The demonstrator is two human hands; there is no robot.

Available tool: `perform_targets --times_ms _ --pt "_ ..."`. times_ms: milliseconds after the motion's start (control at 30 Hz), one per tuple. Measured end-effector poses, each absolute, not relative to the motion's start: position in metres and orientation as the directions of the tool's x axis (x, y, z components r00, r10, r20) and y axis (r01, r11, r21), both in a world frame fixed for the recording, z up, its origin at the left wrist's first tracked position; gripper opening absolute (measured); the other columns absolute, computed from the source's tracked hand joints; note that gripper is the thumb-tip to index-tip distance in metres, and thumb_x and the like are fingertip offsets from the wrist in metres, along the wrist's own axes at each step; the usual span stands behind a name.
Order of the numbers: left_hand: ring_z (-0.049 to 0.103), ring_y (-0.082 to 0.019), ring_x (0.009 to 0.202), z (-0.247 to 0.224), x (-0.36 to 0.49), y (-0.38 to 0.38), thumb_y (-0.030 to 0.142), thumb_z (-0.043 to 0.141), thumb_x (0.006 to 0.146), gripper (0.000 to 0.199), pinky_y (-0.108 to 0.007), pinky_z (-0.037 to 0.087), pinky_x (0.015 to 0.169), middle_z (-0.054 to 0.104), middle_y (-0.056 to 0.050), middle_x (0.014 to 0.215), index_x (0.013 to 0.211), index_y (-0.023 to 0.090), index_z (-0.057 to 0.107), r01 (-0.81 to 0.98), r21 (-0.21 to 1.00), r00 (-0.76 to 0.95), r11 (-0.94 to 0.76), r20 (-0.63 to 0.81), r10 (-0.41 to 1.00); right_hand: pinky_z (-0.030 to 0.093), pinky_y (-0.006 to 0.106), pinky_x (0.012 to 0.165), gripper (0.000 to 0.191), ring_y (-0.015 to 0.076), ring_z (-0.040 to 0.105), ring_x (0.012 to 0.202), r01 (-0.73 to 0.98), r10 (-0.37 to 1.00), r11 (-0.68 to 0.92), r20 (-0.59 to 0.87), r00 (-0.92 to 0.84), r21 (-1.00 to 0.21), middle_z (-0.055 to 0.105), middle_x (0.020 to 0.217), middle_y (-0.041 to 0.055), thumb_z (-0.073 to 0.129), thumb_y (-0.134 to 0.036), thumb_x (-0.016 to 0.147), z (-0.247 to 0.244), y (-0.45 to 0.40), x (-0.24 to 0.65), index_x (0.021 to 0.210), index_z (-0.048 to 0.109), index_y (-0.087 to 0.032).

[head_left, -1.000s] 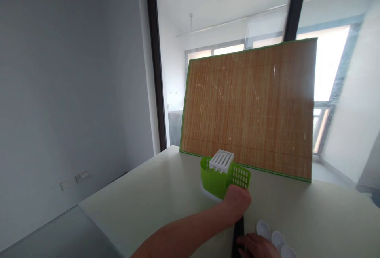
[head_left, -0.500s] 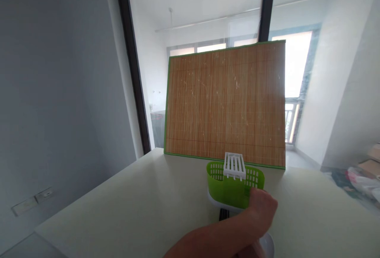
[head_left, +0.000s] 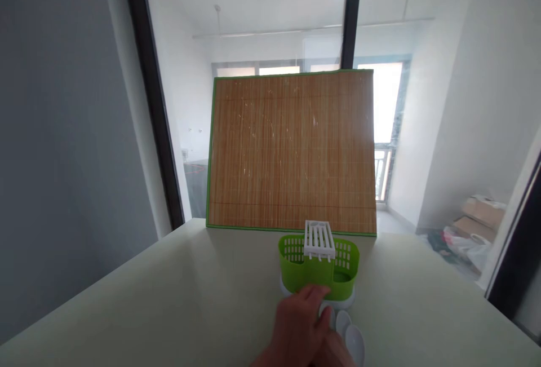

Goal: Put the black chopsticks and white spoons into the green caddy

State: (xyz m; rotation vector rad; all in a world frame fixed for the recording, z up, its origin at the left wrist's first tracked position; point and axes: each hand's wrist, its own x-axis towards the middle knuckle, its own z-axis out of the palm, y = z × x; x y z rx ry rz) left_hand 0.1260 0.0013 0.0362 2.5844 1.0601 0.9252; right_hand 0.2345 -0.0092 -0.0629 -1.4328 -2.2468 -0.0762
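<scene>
A green plastic cutlery basket (head_left: 291, 268) with slotted walls stands on the table in a white base tray (head_left: 345, 303). A white slotted rack (head_left: 320, 240) with small hooks bridges its middle. My left hand (head_left: 298, 322) is just in front of the basket, blurred, thumb and fingers apart. Below and to its right, my right hand (head_left: 336, 350) is partly covered by it. Several white spoons (head_left: 355, 341) fan out beside the right hand, which seems closed round their hidden handles. A spoon bowl (head_left: 328, 313) shows between the left thumb and fingers.
Behind the basket, a bamboo mat (head_left: 291, 153) with green edging leans upright at the back of the pale table (head_left: 190, 299). Glass panels with dark frames (head_left: 147, 96) rise behind it. Cardboard boxes (head_left: 482, 215) and bags lie on the floor at right.
My left hand has moved left from the basket's right front corner to the spoons in front. The view has turned right. More spoons show, while a dark object before the basket is now hidden.
</scene>
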Motion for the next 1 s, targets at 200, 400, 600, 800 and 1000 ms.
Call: perform_targets --times_ms 200,400,600,800,1000 --pt "0.059 -0.014 0.078 0.006 0.062 0.006 0.029 0.049 0.08 0.01 -0.023 0.04 0.069 0.064 0.004 0.081 0.078 0.023 0.057 0.774 0.438 0.413 -0.458 0.2 0.889 0.043 0.023 0.066 0.027 0.0188 0.063 0.079 0.881 0.907 0.416 0.163 -0.387 -0.225 0.068 0.085 -0.0009 0.059 -0.018 0.073 -0.037 -0.028 0.234 0.096 0.066 -0.031" --pt "0.057 -0.018 0.085 -0.013 0.053 -0.002 0.033 0.059 0.071 0.015 -0.026 0.041 0.072 0.059 0.0 0.093 0.083 0.024 0.062 0.812 0.362 0.493 -0.457 -0.009 0.87 0.04 0.022 0.066 0.024 0.0167 0.061 0.08 0.868 0.913 0.407 0.159 -0.376 -0.286 0.066 0.084 -0.0014 0.052 -0.02 0.08 -0.034 -0.029 0.238 0.095 0.067 -0.032" --pt "0.055 -0.018 0.09 -0.017 0.049 -0.002 0.033 0.057 0.072 0.015 -0.026 0.041 0.075 0.057 -0.001 0.097 0.084 0.024 0.062 0.794 0.398 0.491 -0.459 0.023 0.871 0.037 0.022 0.065 0.026 0.0162 0.059 0.079 0.858 0.905 0.422 0.197 -0.377 -0.294 0.064 0.083 -0.0015 0.05 -0.018 0.078 -0.039 -0.031 0.241 0.094 0.065 -0.03" --pt "0.055 -0.017 0.089 -0.02 0.047 -0.003 0.028 0.052 0.075 0.01 -0.026 0.039 0.074 0.058 0.0 0.093 0.08 0.023 0.06 0.8 0.41 0.433 -0.437 0.11 0.895 0.036 0.023 0.065 0.025 0.0158 0.059 0.079 0.854 0.903 0.424 0.217 -0.371 -0.303 0.063 0.082 -0.0017 0.048 -0.015 0.077 -0.035 -0.033 0.241 0.091 0.064 -0.029" --pt "0.055 -0.02 0.088 -0.02 0.05 -0.004 0.042 0.065 0.066 0.024 -0.028 0.04 0.073 0.058 0.0 0.094 0.08 0.023 0.059 0.82 0.372 0.442 -0.436 0.074 0.894 0.035 0.023 0.064 0.022 0.016 0.058 0.078 0.843 0.896 0.439 0.228 -0.382 -0.311 0.063 0.081 -0.0019 0.05 -0.017 0.077 -0.036 -0.033 0.241 0.09 0.064 -0.029"
